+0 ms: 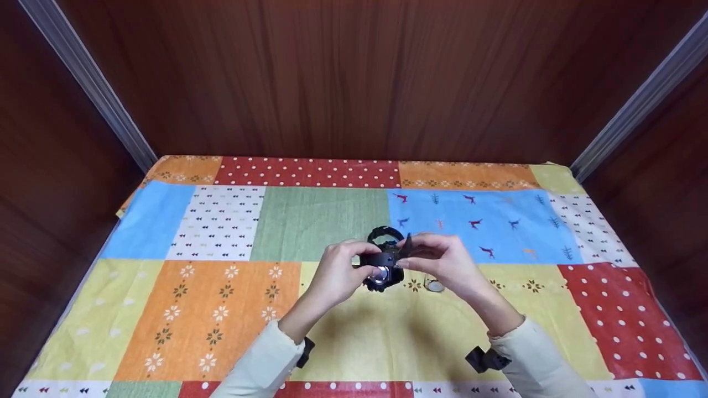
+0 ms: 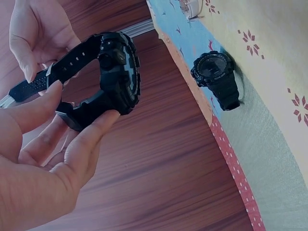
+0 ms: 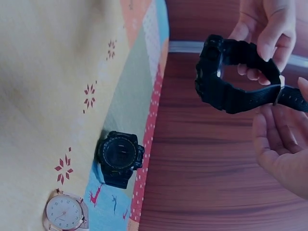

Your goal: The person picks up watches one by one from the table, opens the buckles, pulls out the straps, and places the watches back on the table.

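Observation:
A black digital wristwatch [image 1: 380,276] with a chunky case is held up off the cloth between both hands, its strap curved into a loop. My left hand [image 1: 336,272] grips the strap beside the case, thumb on one side and fingers on the other. With thumb and fingers, my right hand [image 1: 451,261] pinches the strap's other end. In the right wrist view the strap [image 3: 255,97] runs through a keeper band [image 3: 279,90] close to the right fingers. The left wrist view shows the case [image 2: 118,70] edge-on, and a row of holes along the strap.
Behind the held watch, a second black watch [image 3: 119,153] lies on the patchwork cloth [image 1: 204,315]. A watch with a pale round dial [image 3: 64,211] rests near the right hand. Brown wood-grain panels [image 1: 343,77] stand at the back and both sides.

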